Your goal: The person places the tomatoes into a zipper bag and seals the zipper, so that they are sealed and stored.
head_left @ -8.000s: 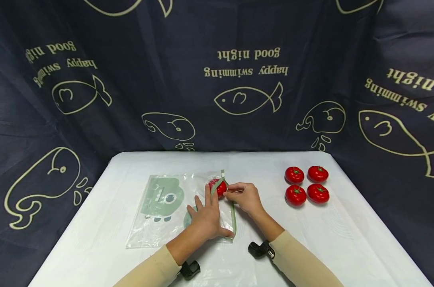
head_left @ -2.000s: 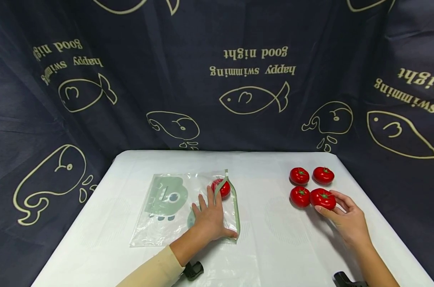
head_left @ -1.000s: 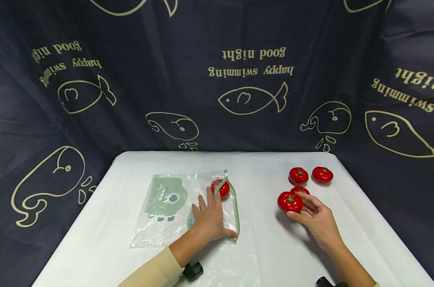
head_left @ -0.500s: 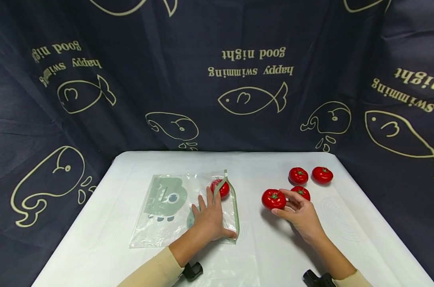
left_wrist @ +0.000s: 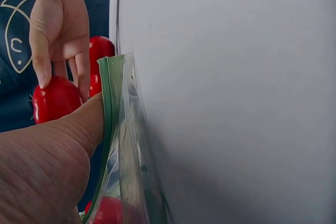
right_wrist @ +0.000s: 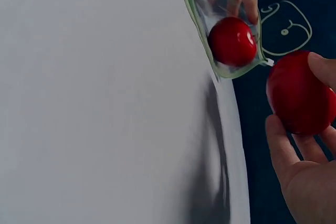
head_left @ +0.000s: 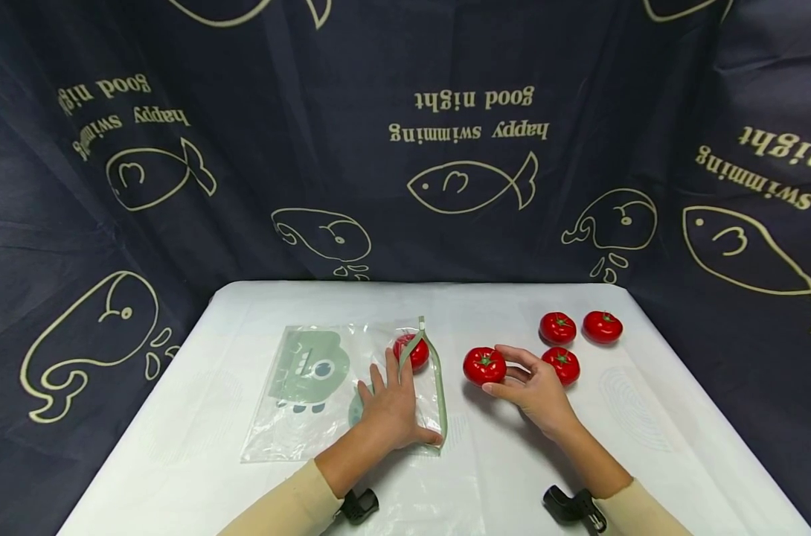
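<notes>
A clear zip bag point(head_left: 365, 342) with a green edge and a printed green monster lies flat in the head view. One tomato point(head_left: 414, 353) is inside it, near the gaping mouth. My left hand point(head_left: 392, 417) rests on the bag with straight, spread fingers, its thumb at the near corner of the green edge. My right hand point(head_left: 536, 387) grips another tomato point(head_left: 483, 366) between thumb and fingers, right of the bag's mouth. In the right wrist view, this held tomato point(right_wrist: 299, 93) is apart from the bag point(right_wrist: 197, 22), whose mouth shows the inner tomato point(right_wrist: 232, 41).
Three more tomatoes stand on the white table point(head_left: 513, 476) to the right: a near one point(head_left: 562, 365), a back left one point(head_left: 557, 328) and a back right one point(head_left: 603, 327). A dark printed curtain point(head_left: 352, 112) hangs behind the table.
My right hand has left the bag's mouth, taken the near right tomato from the group and carried it left toward the bag. My left hand stays on the bag.
</notes>
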{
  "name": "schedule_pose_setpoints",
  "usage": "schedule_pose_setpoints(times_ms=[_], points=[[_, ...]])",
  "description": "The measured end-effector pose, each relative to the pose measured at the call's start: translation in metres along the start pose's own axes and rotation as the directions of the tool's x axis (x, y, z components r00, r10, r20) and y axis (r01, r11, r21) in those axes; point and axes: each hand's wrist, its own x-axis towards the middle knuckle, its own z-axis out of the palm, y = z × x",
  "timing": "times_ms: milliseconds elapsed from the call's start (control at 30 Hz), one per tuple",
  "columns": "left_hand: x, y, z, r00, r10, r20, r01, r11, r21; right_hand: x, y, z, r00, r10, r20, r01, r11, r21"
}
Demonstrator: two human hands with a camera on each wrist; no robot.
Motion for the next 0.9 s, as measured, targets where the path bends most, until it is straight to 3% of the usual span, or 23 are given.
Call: schedule_pose_setpoints(times_ms=[600, 900], points=[[-0.001, 0.001, -0.002, 1.0, -0.006, 0.013, 0.006, 1.0, 0.0, 0.024, 0.002, 0.025, 0.995, -0.042, 0.092, 0.043, 0.999, -0.013], [-0.001, 0.002, -0.003, 1.0, -0.006, 0.015, 0.006, 1.0, -0.004, 0.032, 0.004, 0.033, 0.994, -0.025, 0.106, 0.029, 0.999, -0.042]])
